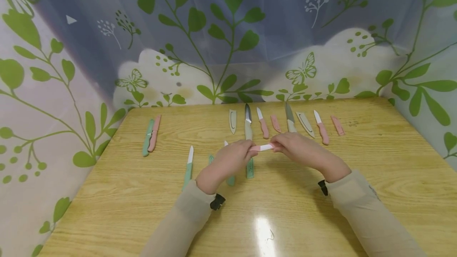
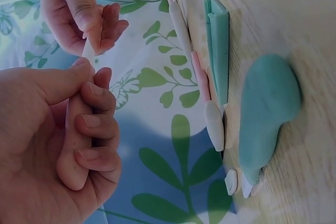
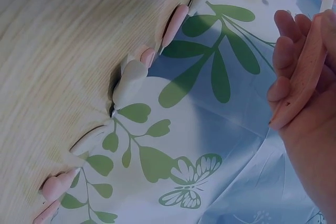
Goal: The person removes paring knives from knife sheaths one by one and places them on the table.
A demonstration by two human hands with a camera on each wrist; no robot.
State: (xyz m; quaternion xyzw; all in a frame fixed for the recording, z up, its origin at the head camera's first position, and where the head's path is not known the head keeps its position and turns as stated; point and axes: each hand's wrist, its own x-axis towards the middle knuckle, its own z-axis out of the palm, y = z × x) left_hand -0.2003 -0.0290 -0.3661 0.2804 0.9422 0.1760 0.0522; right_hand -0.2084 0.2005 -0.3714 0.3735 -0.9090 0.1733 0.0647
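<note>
My left hand (image 1: 232, 156) grips the pink handle (image 2: 77, 150) of a small knife, fingers curled round it and thumb near the blade end. The white blade (image 1: 265, 147) points right, toward my right hand (image 1: 303, 150). That hand pinches a pink knife sheath (image 3: 302, 77) between thumb and fingers. In the head view the blade's tip end meets the sheath's mouth, with much of the blade showing between the hands. Both are held above the wooden table. Beneath the left hand lie a green knife (image 1: 231, 180), partly hidden, and a green sheath (image 1: 250, 169).
Behind the hands, a row holds beige knives (image 1: 248, 128), pink knives (image 1: 322, 132), beige sheaths (image 1: 233, 121) and pink sheaths (image 1: 337, 125). Another green knife (image 1: 189, 165) lies left of the hands. At far left, a green knife (image 1: 146, 140) and a pink knife (image 1: 154, 134) lie side by side.
</note>
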